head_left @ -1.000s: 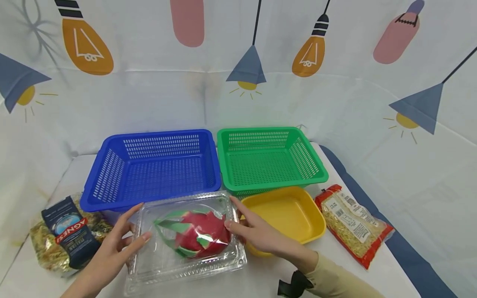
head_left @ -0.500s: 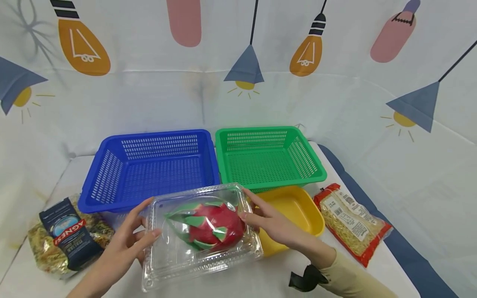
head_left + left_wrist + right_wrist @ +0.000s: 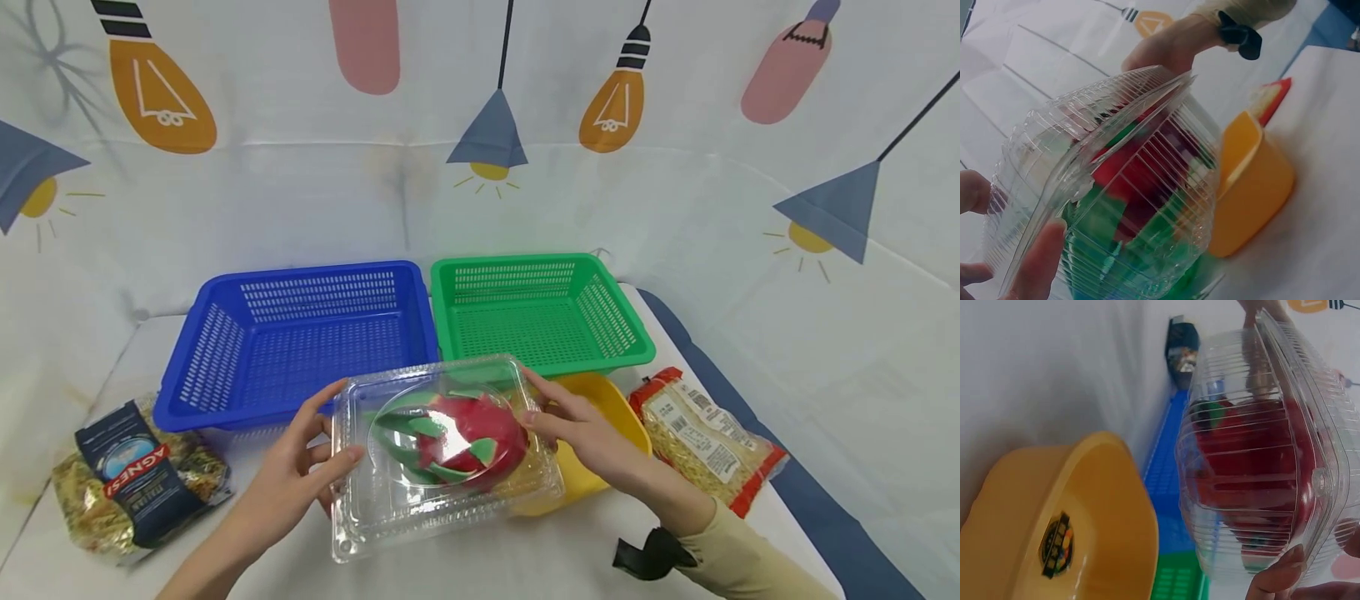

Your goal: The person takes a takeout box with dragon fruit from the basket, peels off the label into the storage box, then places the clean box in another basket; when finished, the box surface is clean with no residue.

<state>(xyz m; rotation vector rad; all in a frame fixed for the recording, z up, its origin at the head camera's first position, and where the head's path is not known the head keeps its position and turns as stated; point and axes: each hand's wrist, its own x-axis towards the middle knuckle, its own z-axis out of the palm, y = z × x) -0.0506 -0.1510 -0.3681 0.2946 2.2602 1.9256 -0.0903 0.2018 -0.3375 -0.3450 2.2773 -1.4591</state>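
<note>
A clear plastic clamshell container (image 3: 442, 508) with its lid down holds a red and green dragon fruit (image 3: 465, 437). My left hand (image 3: 300, 475) grips its left edge, thumb on the near side and fingers along the far side. At the right edge my right hand (image 3: 577, 425) holds it the same way. Both wrist views show the container lifted above the table, with the dragon fruit (image 3: 1141, 169) seen through the ribbed wall. In the right wrist view, fingertips (image 3: 1279, 575) pinch the rim of the container (image 3: 1241, 456).
Behind the container stand a blue basket (image 3: 322, 421) and a green basket (image 3: 547, 367). A yellow basin (image 3: 630, 417) sits partly under the container's right side. An Agnesi pasta bag (image 3: 142, 483) lies at left, a red-edged bag of grain-like food (image 3: 705, 437) at right.
Both hands have carried the container with the dragon fruit to the right and upward in the head view. It now overlaps more of the yellow basin. The baskets and bags stay put.
</note>
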